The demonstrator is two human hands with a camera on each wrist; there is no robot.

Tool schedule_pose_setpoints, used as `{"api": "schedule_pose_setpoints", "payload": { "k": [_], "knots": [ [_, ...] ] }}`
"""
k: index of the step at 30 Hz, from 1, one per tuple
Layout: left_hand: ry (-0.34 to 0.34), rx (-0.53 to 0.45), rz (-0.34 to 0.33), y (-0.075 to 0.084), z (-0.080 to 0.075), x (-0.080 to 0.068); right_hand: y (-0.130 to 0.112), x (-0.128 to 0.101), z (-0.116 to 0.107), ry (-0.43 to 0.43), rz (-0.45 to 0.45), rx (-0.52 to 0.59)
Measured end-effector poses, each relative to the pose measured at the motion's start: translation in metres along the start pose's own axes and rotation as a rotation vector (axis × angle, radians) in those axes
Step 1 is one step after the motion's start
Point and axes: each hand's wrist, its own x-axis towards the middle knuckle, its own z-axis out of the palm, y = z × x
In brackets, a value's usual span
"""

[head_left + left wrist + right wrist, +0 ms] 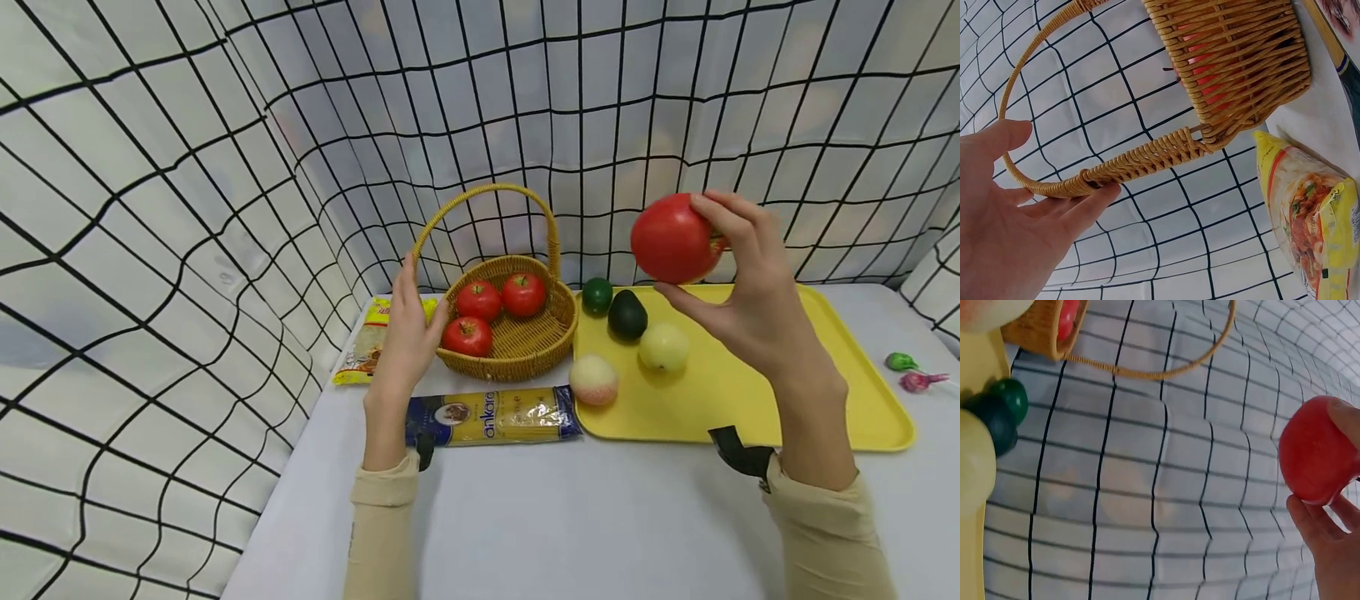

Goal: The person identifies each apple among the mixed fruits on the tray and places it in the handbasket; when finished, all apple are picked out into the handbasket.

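My right hand (765, 300) holds a big red pomegranate (671, 240) in the air above the yellow tray (720, 408), thumb below and fingers on top; its crown points toward the palm. In the right wrist view the pomegranate (1316, 450) is at the right edge. My left hand (405, 337) is at the left side of a wicker basket (517, 362). Its fairly straight fingers touch the basket's arched handle (1141, 159) from outside, with the thumb spread apart. Three red tomatoes (467, 337) lie in the basket's left and back part.
On the tray are a peach (594, 380), a pale yellow-green fruit (663, 347), an avocado (627, 316) and a small dark green fruit (597, 297). A pasta pack (495, 417) lies before the basket, a yellow food bag (367, 342) left. Black netting (581, 108) surrounds the table.
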Motion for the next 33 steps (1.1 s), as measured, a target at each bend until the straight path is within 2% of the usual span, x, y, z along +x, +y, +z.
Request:
{"api": "schedule_pose_setpoints", "payload": {
  "k": [4, 11, 15, 19, 25, 28, 33],
  "knots": [
    [0.005, 0.003, -0.002, -0.001, -0.001, -0.002, -0.002, 0.022, 0.036, -0.161, 0.002, 0.015],
    [-0.007, -0.013, -0.01, -0.004, 0.0, -0.003, 0.006, 0.061, 0.122, -0.581, -0.058, -0.02],
    [-0.009, -0.015, -0.004, -0.003, 0.0, -0.003, 0.009, 0.079, 0.162, -0.75, -0.053, -0.061],
    [-0.003, -0.011, -0.013, -0.001, -0.002, -0.003, 0.01, 0.096, 0.198, -0.829, -0.053, -0.119],
    [0.0, -0.019, -0.013, -0.001, -0.006, -0.005, 0.01, 0.11, 0.247, -0.872, -0.002, -0.189],
    [0.0, -0.013, -0.007, -0.002, -0.006, -0.006, 0.014, 0.115, 0.263, -0.894, 0.045, -0.183],
    [-0.003, -0.009, -0.001, -0.003, -0.007, -0.005, 0.019, 0.124, 0.277, -0.938, 0.112, -0.2]
  ]
}}
